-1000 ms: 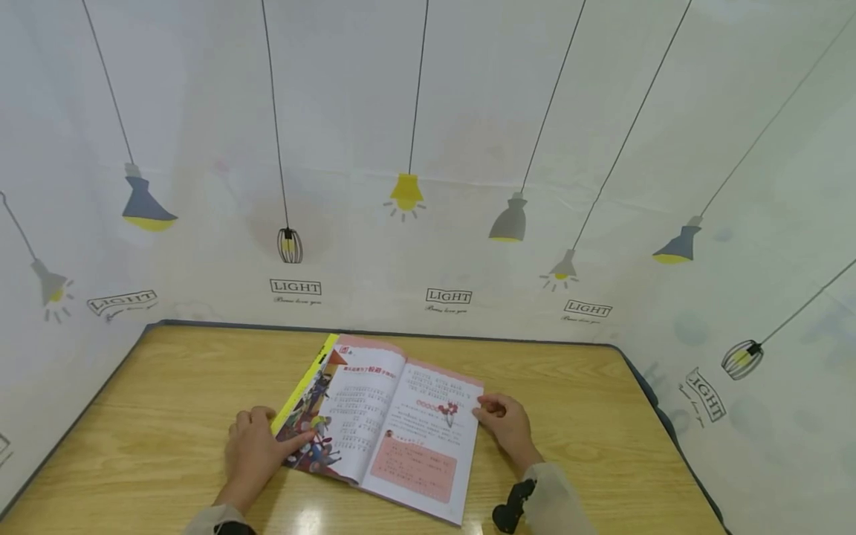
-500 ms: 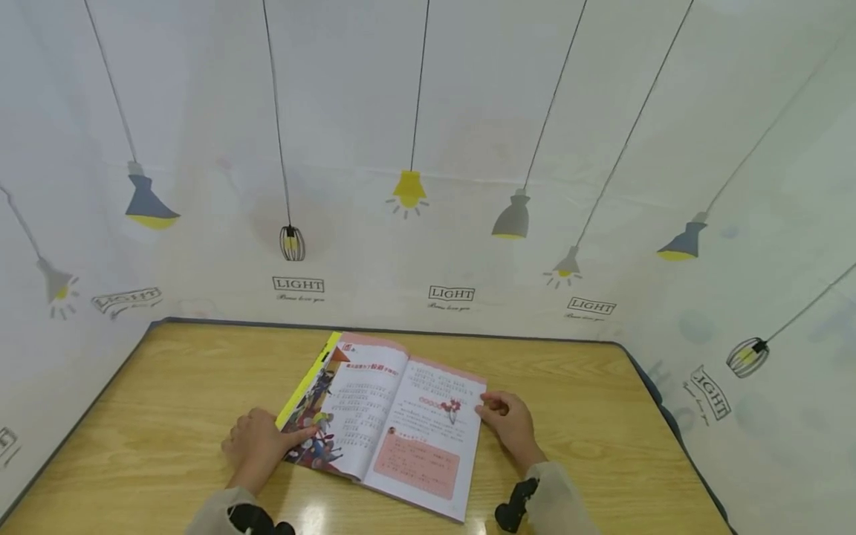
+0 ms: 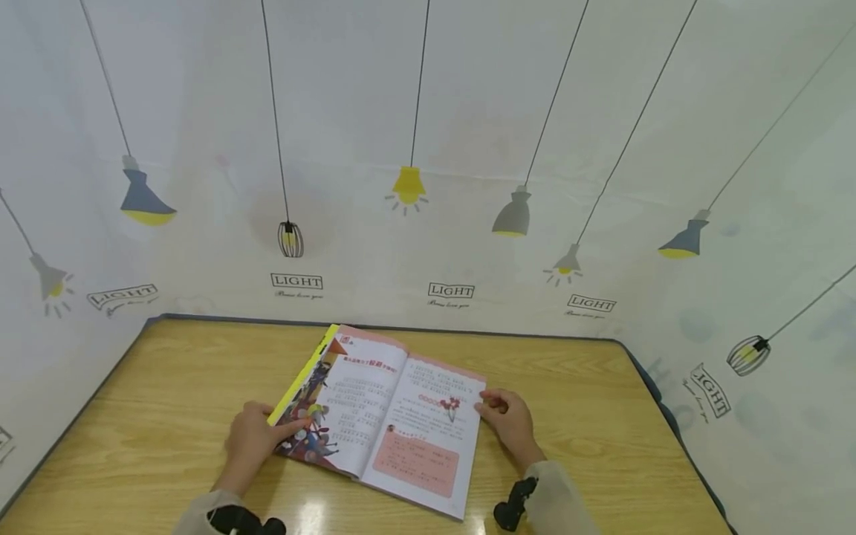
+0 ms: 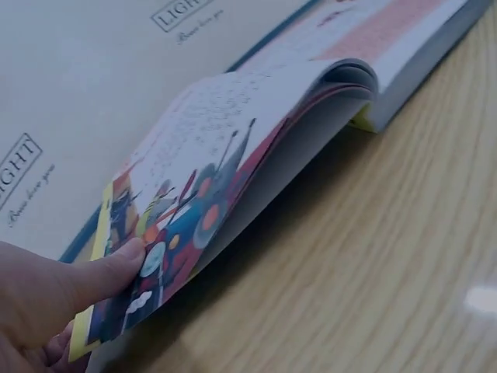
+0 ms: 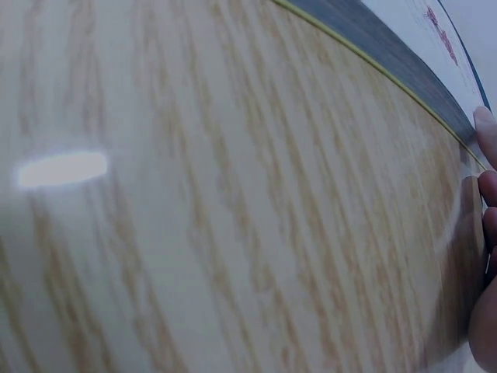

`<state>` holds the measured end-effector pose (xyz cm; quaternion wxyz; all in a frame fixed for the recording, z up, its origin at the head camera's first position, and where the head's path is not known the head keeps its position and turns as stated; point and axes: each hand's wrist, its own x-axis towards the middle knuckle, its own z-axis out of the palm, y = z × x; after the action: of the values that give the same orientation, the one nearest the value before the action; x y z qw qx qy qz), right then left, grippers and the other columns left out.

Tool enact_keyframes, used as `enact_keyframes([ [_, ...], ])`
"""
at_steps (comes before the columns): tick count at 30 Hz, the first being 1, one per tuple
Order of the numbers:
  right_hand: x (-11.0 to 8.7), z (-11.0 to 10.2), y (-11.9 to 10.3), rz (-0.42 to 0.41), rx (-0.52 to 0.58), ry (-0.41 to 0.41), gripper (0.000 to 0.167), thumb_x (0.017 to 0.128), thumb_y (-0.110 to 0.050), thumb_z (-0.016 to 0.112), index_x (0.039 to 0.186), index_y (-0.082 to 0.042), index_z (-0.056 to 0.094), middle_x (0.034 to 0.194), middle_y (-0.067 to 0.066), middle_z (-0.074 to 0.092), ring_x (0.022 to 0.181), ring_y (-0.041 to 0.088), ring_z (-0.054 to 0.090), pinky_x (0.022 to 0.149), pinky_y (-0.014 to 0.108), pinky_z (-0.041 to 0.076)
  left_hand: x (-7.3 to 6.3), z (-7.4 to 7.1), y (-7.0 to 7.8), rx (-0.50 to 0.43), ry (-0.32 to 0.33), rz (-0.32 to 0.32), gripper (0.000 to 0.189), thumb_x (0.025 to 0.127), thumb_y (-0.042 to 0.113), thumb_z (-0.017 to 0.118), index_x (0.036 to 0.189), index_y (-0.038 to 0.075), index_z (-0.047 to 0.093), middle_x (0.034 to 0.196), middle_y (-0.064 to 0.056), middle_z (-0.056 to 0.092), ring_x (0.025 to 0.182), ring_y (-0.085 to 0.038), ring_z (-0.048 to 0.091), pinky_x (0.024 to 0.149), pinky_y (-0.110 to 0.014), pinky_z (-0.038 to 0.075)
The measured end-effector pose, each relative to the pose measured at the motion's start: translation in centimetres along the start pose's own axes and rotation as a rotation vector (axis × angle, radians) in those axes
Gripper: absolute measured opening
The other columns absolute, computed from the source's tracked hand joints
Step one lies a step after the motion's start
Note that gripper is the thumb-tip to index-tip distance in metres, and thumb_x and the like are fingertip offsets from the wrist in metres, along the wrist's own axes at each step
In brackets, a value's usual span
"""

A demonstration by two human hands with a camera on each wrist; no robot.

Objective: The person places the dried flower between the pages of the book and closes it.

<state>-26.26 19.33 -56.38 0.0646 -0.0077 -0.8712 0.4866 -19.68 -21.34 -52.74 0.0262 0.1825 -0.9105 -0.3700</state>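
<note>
An open book (image 3: 417, 446) with printed pages, a pink box on its right page and a coloured picture on its left, lies on the wooden table. My left hand (image 3: 253, 440) grips the book's left side, thumb over the picture and fingers beneath the yellow edge. In the left wrist view the left pages (image 4: 225, 148) are raised off the table and curve down from the spine, with the left thumb (image 4: 109, 276) on top. At the book's right edge, my right hand (image 3: 511, 423) pinches the page edge with its fingertips. A right fingertip (image 5: 486, 132) meets the page stack in the right wrist view.
The wooden table (image 3: 602, 416) has a dark border along its back and sides. A pale wall covering (image 3: 361, 119) printed with hanging lamps and "LIGHT" labels stands behind and on both sides. Black wrist devices (image 3: 513, 505) sit at the sleeves.
My left hand has shifted slightly, and the book's left side sits a little higher and further left in view. The right hand keeps its place at the right edge.
</note>
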Motion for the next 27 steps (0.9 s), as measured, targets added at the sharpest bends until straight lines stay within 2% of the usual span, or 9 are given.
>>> enact_keyframes([
  [4,0.2,0.0,0.0,0.003,-0.002,0.014,0.023,0.078,-0.02,0.074,0.096,-0.007,0.069,0.089,0.004,0.06,0.082,0.017,0.053,0.074,0.03,0.042,-0.2,-1.3,0.1,-0.112,-0.048,0.061,0.061,0.068,0.028,0.081,0.102,-0.013,0.053,0.09,-0.023,0.058,0.082,-0.032,0.055,0.068,-0.04,0.043],
  [9,0.3,-0.1,0.1,0.004,0.001,0.017,0.023,0.078,-0.02,0.074,0.097,-0.007,0.069,0.09,0.005,0.059,0.084,0.018,0.053,0.074,0.029,0.042,-0.3,-2.7,0.4,-0.179,-0.114,0.098,0.055,0.073,0.019,0.078,0.11,-0.012,0.051,0.098,-0.023,0.058,0.09,-0.033,0.055,0.076,-0.044,0.044],
  [14,0.2,0.0,0.3,-0.006,0.002,0.021,0.023,0.078,-0.02,0.074,0.096,-0.007,0.069,0.089,0.004,0.059,0.083,0.017,0.053,0.073,0.028,0.041,-0.7,-3.9,1.2,-0.148,-0.127,0.139,0.048,0.074,0.012,0.076,0.111,-0.011,0.055,0.097,-0.023,0.058,0.089,-0.034,0.055,0.075,-0.045,0.045],
  [19,0.2,0.1,0.3,0.001,0.002,0.027,0.021,0.078,-0.019,0.074,0.096,-0.008,0.07,0.088,0.003,0.059,0.082,0.016,0.053,0.074,0.029,0.041,-1.3,-4.7,2.4,-0.112,-0.128,0.138,0.048,0.075,0.012,0.075,0.113,-0.009,0.055,0.096,-0.023,0.057,0.091,-0.036,0.054,0.075,-0.047,0.045],
  [27,0.0,0.2,0.0,0.013,-0.006,0.023,0.022,0.079,-0.019,0.073,0.097,-0.008,0.069,0.09,0.004,0.06,0.083,0.016,0.053,0.074,0.03,0.041,-2.3,-5.5,4.1,-0.082,-0.107,0.166,0.048,0.075,0.013,0.075,0.115,-0.005,0.055,0.094,-0.02,0.06,0.082,-0.03,0.057,0.062,-0.038,0.048],
])
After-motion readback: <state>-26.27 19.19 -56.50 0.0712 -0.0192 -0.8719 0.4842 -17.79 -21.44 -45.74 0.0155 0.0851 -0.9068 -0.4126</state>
